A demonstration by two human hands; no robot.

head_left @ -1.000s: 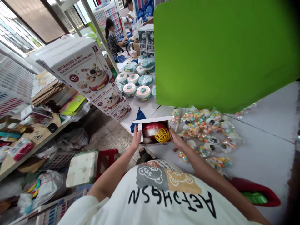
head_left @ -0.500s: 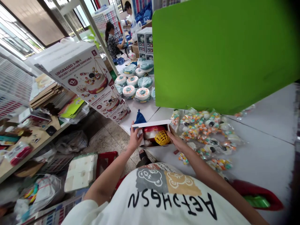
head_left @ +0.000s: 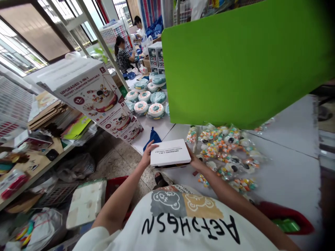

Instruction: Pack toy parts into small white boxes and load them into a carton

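I hold a small white printed toy box point(head_left: 170, 152) between both hands at the near edge of the white table point(head_left: 288, 139). Its lid flap lies folded down over the top, so the contents are hidden. My left hand point(head_left: 147, 156) grips the box's left end with fingers curled on it. My right hand point(head_left: 194, 159) presses against its right end, fingers mostly hidden behind the box. A heap of small clear bags of coloured toy pieces point(head_left: 227, 150) lies on the table just right of the box.
A stack of the same printed toy boxes point(head_left: 96, 97) leans at the left. Round teal turntable toys point(head_left: 146, 101) sit farther back on the table. A large green panel point(head_left: 246, 62) fills the upper right. Two people work at the far end. Cluttered shelves, bags and a red stool are on the left.
The box was open, showing a red part and a yellow mesh ball. The lid flap has come down over them and the box has tilted so its printed top faces up.
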